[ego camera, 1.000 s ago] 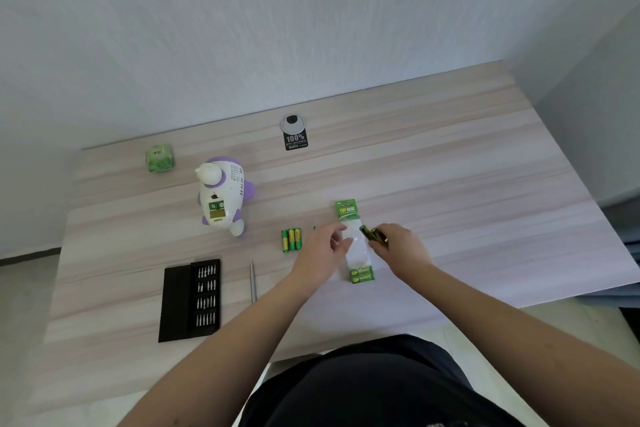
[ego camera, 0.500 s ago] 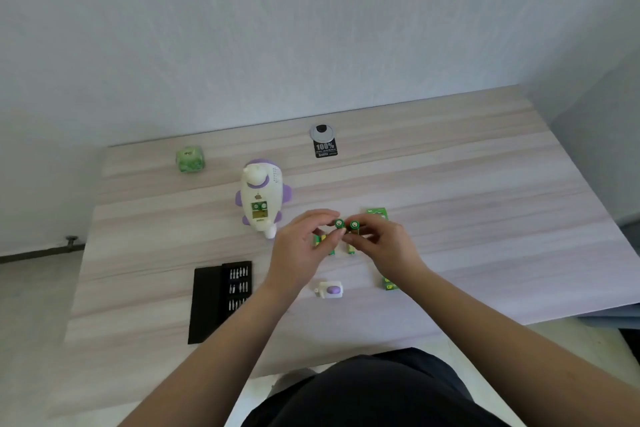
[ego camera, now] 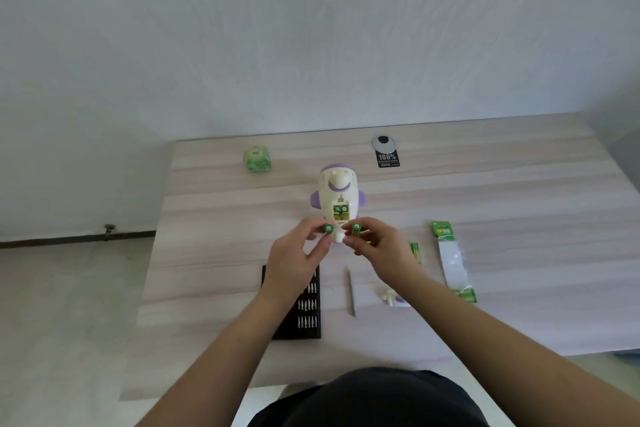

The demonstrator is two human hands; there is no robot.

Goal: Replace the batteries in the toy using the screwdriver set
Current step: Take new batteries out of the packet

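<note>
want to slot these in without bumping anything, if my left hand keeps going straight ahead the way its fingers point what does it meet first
Probably the toy: the left hand, pinching a battery, points up-table toward its open battery compartment. Nothing shows between them, though depth is unclear from one view.

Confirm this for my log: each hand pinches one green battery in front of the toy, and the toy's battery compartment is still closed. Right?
Not quite. The head view shows the toy with its battery compartment open, green batteries visible inside. The rest holds: the left hand pinches one green battery and the right hand another.
</note>
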